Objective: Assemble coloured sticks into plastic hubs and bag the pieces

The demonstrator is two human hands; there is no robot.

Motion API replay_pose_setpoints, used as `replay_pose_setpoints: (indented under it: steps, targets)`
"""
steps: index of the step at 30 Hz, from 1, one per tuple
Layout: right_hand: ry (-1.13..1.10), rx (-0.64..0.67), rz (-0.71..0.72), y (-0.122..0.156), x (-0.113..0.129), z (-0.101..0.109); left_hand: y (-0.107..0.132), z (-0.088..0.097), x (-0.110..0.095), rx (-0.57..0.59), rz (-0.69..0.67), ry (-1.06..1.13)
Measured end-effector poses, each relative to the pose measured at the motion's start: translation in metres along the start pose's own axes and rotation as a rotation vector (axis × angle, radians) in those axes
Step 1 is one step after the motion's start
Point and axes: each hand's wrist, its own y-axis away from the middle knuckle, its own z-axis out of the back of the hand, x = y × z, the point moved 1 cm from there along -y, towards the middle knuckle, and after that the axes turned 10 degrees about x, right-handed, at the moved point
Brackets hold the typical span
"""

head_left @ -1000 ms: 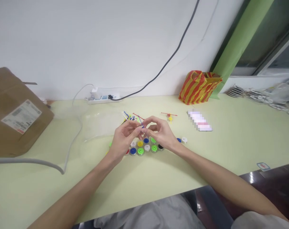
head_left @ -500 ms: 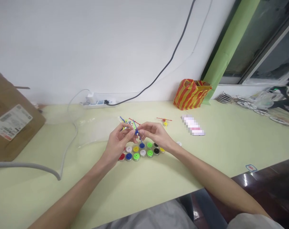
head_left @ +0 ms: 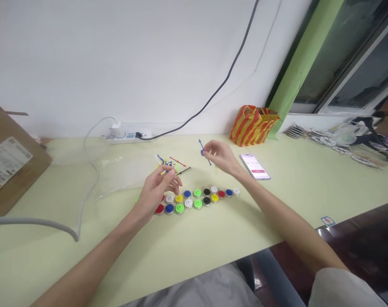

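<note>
My right hand [head_left: 220, 156] is raised over the far middle of the table, its fingers pinched on a thin blue stick with a small blue disc on it [head_left: 202, 152]. My left hand [head_left: 158, 188] hovers just left of two rows of small coloured discs [head_left: 197, 198], fingers loosely curled with nothing visible in them. A small heap of coloured sticks [head_left: 172, 164] lies just beyond the left fingertips.
A phone [head_left: 255, 166] lies right of my right hand. A red-and-yellow striped bag [head_left: 253, 125] stands by the wall, a power strip [head_left: 128, 135] with cables at the back, a cardboard box [head_left: 8, 164] far left, clear plastic [head_left: 123, 170] near the sticks.
My hands have parted. The right hand has carried the blue stick with its disc up and to the right; the left hand has let go and stays near the discs.
</note>
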Motion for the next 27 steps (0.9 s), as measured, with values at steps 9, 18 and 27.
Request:
replay_pose_setpoints:
  steps: [9,18,27]
  targets:
    - [0.708,0.493,-0.119,-0.041,-0.052,0.021,-0.001,0.004,0.001,-0.022,0.023,-0.043]
    - [0.808,0.715,-0.138,-0.060,-0.061,0.009,-0.003,0.001,0.002,0.005,0.034,-0.042]
    - [0.823,0.751,-0.149,-0.059,-0.060,0.004,-0.003,0.000,0.000,0.006,0.022,-0.038]
